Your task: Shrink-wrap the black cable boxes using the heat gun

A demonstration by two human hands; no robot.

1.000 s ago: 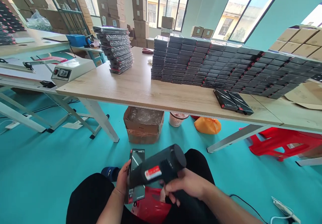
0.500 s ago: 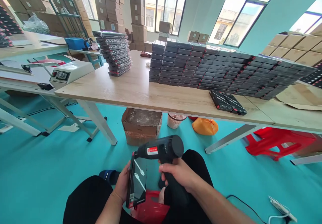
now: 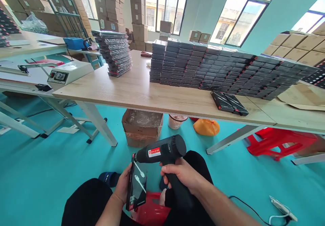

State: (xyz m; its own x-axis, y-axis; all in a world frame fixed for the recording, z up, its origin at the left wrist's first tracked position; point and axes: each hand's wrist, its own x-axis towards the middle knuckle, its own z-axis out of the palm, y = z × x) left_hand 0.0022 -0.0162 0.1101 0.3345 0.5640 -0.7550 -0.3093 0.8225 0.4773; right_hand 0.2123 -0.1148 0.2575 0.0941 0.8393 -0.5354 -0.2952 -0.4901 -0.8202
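A black heat gun with a red and white label is gripped by its handle in my right hand. Its nozzle points left, at the top end of a thin black box printed with white cable connectors. My left hand holds that box tilted upright by its left side, above my lap; the fingers behind the box are partly hidden. Nozzle and box top overlap in view, so I cannot tell whether they touch. Beneath the box is a red plastic stool between my legs.
Ahead stands a wooden table bearing a long wall of stacked black boxes, a plastic-wrapped stack and two loose boxes. Below are a carton, a basket and an orange bag. A power strip lies at right.
The view has shifted very slightly. Both hands keep their hold, and the heat gun's nozzle stays at the top of the box.
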